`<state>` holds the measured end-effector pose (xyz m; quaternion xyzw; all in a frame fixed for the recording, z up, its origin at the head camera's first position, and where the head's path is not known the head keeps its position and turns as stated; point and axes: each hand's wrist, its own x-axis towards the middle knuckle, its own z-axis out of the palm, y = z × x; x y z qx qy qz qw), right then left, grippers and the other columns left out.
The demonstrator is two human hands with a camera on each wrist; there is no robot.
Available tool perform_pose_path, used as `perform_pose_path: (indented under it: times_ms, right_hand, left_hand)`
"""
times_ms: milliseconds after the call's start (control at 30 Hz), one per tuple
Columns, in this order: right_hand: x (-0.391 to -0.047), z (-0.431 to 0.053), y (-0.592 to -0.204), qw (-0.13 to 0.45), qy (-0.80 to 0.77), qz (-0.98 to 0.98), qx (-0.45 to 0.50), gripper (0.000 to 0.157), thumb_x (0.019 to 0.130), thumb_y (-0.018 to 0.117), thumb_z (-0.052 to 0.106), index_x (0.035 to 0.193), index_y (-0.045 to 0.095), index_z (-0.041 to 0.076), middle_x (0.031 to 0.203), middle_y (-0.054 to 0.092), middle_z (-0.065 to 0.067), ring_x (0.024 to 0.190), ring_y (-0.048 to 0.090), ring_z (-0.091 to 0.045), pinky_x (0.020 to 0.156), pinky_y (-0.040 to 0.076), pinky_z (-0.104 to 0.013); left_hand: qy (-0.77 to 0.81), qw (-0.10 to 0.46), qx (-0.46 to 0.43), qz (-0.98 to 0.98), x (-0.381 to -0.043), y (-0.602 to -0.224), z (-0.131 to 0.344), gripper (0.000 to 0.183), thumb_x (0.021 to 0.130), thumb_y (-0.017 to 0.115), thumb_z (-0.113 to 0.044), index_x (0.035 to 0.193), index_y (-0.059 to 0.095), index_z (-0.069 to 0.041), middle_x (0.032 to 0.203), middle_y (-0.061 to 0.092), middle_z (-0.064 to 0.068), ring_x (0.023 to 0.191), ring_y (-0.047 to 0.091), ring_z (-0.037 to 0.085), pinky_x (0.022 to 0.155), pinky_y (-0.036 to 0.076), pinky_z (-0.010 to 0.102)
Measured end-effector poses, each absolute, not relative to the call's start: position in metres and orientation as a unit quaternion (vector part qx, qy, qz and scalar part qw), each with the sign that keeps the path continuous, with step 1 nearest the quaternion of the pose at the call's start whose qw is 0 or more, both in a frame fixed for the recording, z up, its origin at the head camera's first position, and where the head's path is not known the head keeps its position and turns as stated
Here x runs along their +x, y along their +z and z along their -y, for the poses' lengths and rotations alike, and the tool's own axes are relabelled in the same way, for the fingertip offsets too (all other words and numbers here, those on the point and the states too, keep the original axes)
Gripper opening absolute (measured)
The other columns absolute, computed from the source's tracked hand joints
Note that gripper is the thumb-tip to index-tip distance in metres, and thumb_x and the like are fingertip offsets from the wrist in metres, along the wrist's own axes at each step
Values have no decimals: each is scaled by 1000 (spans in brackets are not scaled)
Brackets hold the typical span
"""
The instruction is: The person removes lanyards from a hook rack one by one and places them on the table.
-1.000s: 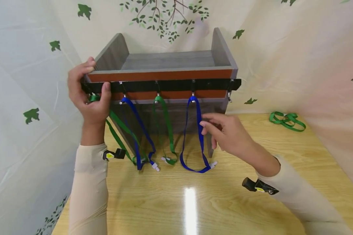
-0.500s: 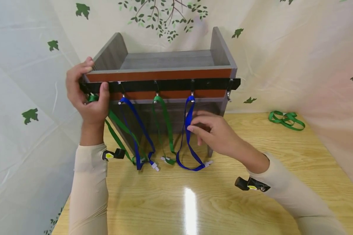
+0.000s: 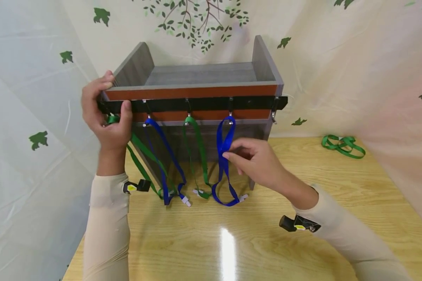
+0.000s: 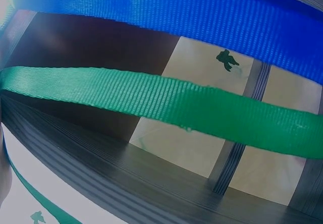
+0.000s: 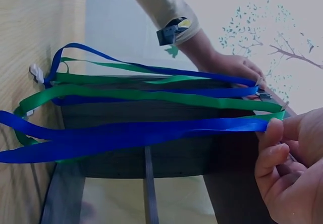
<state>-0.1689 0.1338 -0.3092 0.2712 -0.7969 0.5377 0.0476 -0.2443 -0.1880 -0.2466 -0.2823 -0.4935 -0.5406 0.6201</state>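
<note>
A grey wooden shelf carries a black hook rail along its front. My left hand grips the left end, thumb on the rail and fingers over the shelf's corner. At the rail's right part, a blue lanyard hangs from a hook. My right hand pinches its strands below the hook between thumb and index finger; they cross there. Left of it hang a green lanyard and another blue lanyard. Another green lanyard hangs beneath my left hand, its top partly hidden.
A loose green lanyard lies coiled on the wooden table at the right. The rightmost hook holds no lanyard. Leaf-patterned cloth stands behind and beside the shelf.
My right hand has moved left to the right-hand blue lanyard, pulling its right strand across so that the loop narrows and the strands cross. My left hand keeps its grip.
</note>
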Motion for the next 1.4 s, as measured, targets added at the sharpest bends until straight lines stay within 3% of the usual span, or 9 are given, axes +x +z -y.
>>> perform_pose_path:
  times_ms: [267, 500, 667, 767, 900, 1033, 1267, 1333, 1400]
  right_hand:
    - [-160, -136, -304, 143, 563, 748, 321, 9, 90, 74, -8, 97, 74, -2, 99, 74, -15, 55, 56, -11, 47, 49, -24]
    - [-155, -141, -300, 192, 566, 724, 344, 20, 83, 74, -18, 95, 62, -6, 96, 73, -13, 61, 54, -8, 51, 47, -20]
    - [-153, -146, -295, 208, 578, 706, 352, 39, 81, 73, -22, 116, 60, -10, 98, 74, -3, 57, 53, -10, 48, 46, -21]
    - [-152, -149, -291, 227, 560, 715, 352, 52, 80, 74, -22, 129, 64, -8, 97, 75, -6, 58, 53, -9, 47, 42, -21]
    - [-151, -152, -290, 254, 521, 732, 357, 40, 79, 77, -20, 116, 75, -5, 91, 73, -13, 62, 50, -6, 47, 37, -22]
    - [-147, -156, -289, 273, 498, 736, 369, 24, 81, 79, -13, 102, 80, -1, 93, 73, -11, 67, 50, -6, 51, 38, -20]
    - [-139, -162, -288, 253, 564, 688, 380, 17, 92, 71, -9, 93, 54, -10, 105, 71, 9, 69, 58, -4, 57, 50, -14]
    - [-139, -165, -287, 270, 548, 688, 392, 20, 97, 70, -2, 86, 54, -8, 108, 70, 6, 71, 58, -4, 57, 48, -14]
    - [-141, -169, -286, 300, 517, 694, 402, 24, 101, 68, 9, 82, 63, -6, 106, 70, -1, 71, 54, -3, 58, 45, -14]
  left_hand:
    - [-541, 623, -284, 489, -243, -247, 188, 64, 74, 79, -33, 99, 59, 22, 104, 70, 24, 110, 69, 37, 117, 49, 61]
    - [-543, 621, -288, 486, -243, -247, 187, 63, 75, 79, -32, 99, 59, 22, 105, 70, 24, 111, 69, 39, 117, 49, 61]
    - [-543, 621, -289, 485, -243, -247, 187, 64, 75, 79, -32, 99, 58, 23, 104, 70, 25, 110, 69, 37, 117, 49, 61]
    - [-544, 621, -290, 484, -243, -247, 187, 62, 74, 79, -31, 99, 58, 23, 104, 70, 25, 110, 69, 38, 117, 49, 61]
    - [-540, 620, -287, 492, -242, -247, 188, 61, 75, 78, -30, 100, 59, 22, 105, 70, 24, 112, 69, 37, 118, 49, 61]
    - [-535, 617, -287, 501, -242, -248, 189, 60, 77, 78, -32, 100, 60, 20, 107, 70, 23, 114, 68, 38, 118, 48, 60]
    - [-531, 617, -287, 506, -242, -248, 189, 67, 80, 81, -42, 99, 60, 19, 107, 70, 23, 112, 67, 36, 118, 49, 60]
    - [-531, 616, -287, 507, -242, -248, 190, 67, 80, 81, -42, 99, 60, 18, 107, 70, 22, 113, 67, 35, 119, 48, 60]
    - [-532, 616, -288, 505, -243, -248, 190, 67, 80, 81, -42, 99, 60, 19, 107, 70, 23, 112, 67, 35, 119, 48, 60]
